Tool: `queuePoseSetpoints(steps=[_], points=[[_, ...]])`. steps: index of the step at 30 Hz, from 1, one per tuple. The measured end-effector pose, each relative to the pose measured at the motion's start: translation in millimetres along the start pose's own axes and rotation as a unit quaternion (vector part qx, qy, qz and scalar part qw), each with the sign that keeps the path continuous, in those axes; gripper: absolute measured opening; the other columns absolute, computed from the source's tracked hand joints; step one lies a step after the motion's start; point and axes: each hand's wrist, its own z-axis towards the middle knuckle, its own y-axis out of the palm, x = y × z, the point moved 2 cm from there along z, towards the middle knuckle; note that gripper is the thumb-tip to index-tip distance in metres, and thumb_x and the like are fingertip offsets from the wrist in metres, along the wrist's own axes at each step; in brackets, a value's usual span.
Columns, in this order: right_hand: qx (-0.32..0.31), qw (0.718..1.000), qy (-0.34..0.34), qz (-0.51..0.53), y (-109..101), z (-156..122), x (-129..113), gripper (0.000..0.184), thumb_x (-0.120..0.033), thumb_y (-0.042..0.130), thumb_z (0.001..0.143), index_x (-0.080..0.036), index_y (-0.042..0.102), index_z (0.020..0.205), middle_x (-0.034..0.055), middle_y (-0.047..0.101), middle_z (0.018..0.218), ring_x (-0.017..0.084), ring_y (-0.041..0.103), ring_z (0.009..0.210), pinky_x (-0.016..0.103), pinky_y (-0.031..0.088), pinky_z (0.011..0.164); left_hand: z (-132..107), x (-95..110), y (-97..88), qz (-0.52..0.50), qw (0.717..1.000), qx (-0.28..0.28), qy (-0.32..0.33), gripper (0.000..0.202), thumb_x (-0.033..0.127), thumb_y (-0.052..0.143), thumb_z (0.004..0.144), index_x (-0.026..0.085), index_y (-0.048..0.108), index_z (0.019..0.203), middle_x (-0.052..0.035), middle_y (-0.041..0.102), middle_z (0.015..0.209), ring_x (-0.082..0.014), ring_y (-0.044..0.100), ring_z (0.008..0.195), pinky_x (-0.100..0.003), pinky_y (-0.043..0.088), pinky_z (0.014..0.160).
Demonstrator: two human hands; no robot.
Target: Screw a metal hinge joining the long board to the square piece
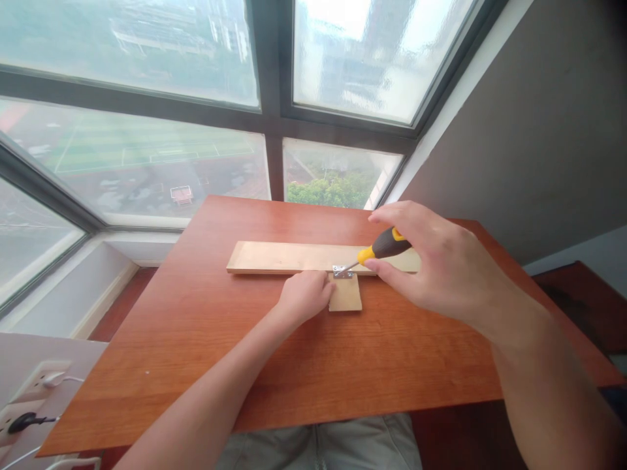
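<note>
My right hand [435, 261] holds a screwdriver [389, 244] with a black and yellow handle, its index finger raised off the handle and the thumb beneath. The shaft slants down left, its tip at a small silver hinge [343, 271]. That hinge lies across the joint between a long pale wooden board [279, 257] and a small square wooden board [345, 295]. My left hand [304, 292] is closed at the small board's left edge beside the hinge, its fingertips partly hidden. The right end of the long board is hidden behind my right hand.
Both boards lie on a reddish-brown wooden table [382, 365]. Framed windows [147, 156] stand behind and to the left, with a grey wall [529, 130] at the right. Wall sockets with a black plug [24, 422] are at the lower left.
</note>
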Motion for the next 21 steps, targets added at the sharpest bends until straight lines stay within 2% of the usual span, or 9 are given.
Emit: queuePoseSetpoints(steps=[3,7,9,14,21], points=[[0.028,0.998,0.055,-0.011,4,2,0,0.031,-0.036,0.065,0.088,-0.023,0.063,0.116,0.0012,0.076,0.097,0.024,0.072,0.085,0.038,0.054,0.077,0,0,0.1,0.0,1.0,0.0,0.002,0.032,0.042,0.043,0.094,0.022,0.062,0.077,-0.0069,0.074,0.093,-0.0268,0.07,0.086,-0.033,0.049,0.067],[0.027,0.998,0.029,0.052,5,2,0,0.036,-0.019,0.067,0.083,-0.024,0.06,0.118,0.0011,0.072,0.113,0.019,0.07,0.092,0.031,0.053,0.081,0,-1,1.0,0.001,1.0,0.0,0.002,0.032,0.043,0.043,0.094,0.022,0.061,0.076,-0.0063,0.074,0.092,-0.0261,0.07,0.087,-0.032,0.048,0.068],[0.012,0.997,0.02,0.068,3,2,0,0.037,-0.015,0.066,0.08,-0.024,0.06,0.116,0.0009,0.07,0.114,0.017,0.068,0.093,0.029,0.053,0.08,0,-1,1.6,0.003,1.0,0.002,0.002,0.032,0.043,0.043,0.094,0.022,0.061,0.077,-0.0065,0.074,0.093,-0.0258,0.07,0.087,-0.031,0.048,0.067],[0.003,0.997,0.056,0.048,0,1,2,0.02,-0.021,0.067,0.081,-0.025,0.061,0.1,-0.0019,0.072,0.093,0.017,0.067,0.075,0.031,0.05,0.069,1,-2,2.3,0.005,1.0,0.007,0.002,0.032,0.043,0.043,0.094,0.022,0.061,0.077,-0.0065,0.074,0.094,-0.0252,0.069,0.087,-0.03,0.046,0.066],[0.038,0.997,0.043,0.049,-11,-1,2,0.017,-0.02,0.063,0.082,-0.025,0.062,0.098,0.0014,0.074,0.094,0.021,0.071,0.08,0.032,0.053,0.068,0,-1,0.5,0.0,1.0,0.0,0.004,0.032,0.043,0.043,0.094,0.022,0.061,0.077,-0.0068,0.074,0.092,-0.0262,0.07,0.087,-0.032,0.048,0.067]])
